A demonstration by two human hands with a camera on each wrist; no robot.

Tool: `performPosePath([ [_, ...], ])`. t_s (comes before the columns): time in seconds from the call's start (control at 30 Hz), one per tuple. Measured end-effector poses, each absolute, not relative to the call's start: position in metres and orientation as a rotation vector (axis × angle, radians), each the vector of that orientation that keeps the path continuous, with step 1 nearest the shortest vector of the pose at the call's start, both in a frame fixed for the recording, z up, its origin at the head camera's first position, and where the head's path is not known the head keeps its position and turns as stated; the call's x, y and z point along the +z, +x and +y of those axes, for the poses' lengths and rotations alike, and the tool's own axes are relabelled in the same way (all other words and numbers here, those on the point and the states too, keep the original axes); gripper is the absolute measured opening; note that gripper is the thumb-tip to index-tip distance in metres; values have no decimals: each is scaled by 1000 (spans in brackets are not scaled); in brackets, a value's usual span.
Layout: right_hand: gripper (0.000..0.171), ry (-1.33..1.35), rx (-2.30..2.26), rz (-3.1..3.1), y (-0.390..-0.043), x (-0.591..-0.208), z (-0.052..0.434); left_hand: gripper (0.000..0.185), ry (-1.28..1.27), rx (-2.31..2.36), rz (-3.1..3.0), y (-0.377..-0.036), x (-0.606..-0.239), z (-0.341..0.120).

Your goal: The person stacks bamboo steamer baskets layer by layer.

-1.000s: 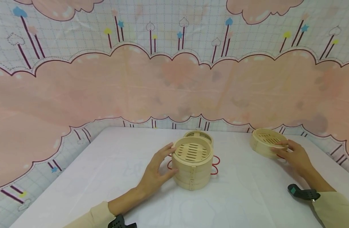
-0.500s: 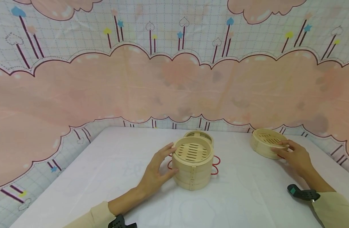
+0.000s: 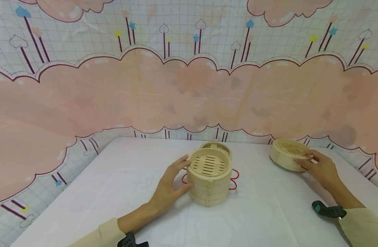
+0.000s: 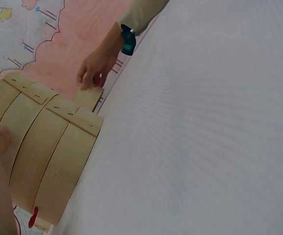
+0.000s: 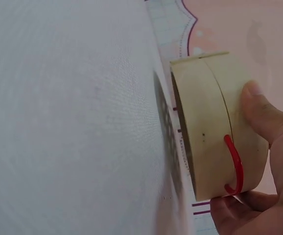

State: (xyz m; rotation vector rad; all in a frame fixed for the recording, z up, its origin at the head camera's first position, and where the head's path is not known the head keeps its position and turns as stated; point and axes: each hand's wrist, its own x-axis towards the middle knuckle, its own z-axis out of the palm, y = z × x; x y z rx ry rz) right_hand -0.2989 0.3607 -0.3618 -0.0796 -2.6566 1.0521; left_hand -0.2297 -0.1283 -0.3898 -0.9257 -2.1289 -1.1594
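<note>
A stack of bamboo steamer baskets (image 3: 209,188), with a slotted base inside the top one and red loops on the sides, stands mid-table. My left hand (image 3: 168,185) holds its left side, fingers at the upper rim and thumb against the front wall; the left wrist view shows the thumb on the wall (image 4: 48,147). At the back right, my right hand (image 3: 323,169) grips a single bamboo steamer basket (image 3: 283,159) by its right side. In the right wrist view, this basket (image 5: 205,112) tilts, with a dark shadow beneath its lower edge and a red loop near the fingers.
Another round bamboo piece (image 3: 220,145) with a strip across its top sits behind the stack, partly hidden. A white cloth covers the table (image 3: 139,161). A printed curtain (image 3: 189,92) rises along the back edge.
The basket in my right hand has shifted slightly left, and its left side has dipped a little. My left hand and the stack stay in place.
</note>
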Motion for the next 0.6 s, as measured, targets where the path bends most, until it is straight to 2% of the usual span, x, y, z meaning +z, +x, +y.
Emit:
performPosePath([
  [0.6,66,22,1047,-2625,-296,-351,353,64,-930,-1168,-2111,-229,-390,-128],
])
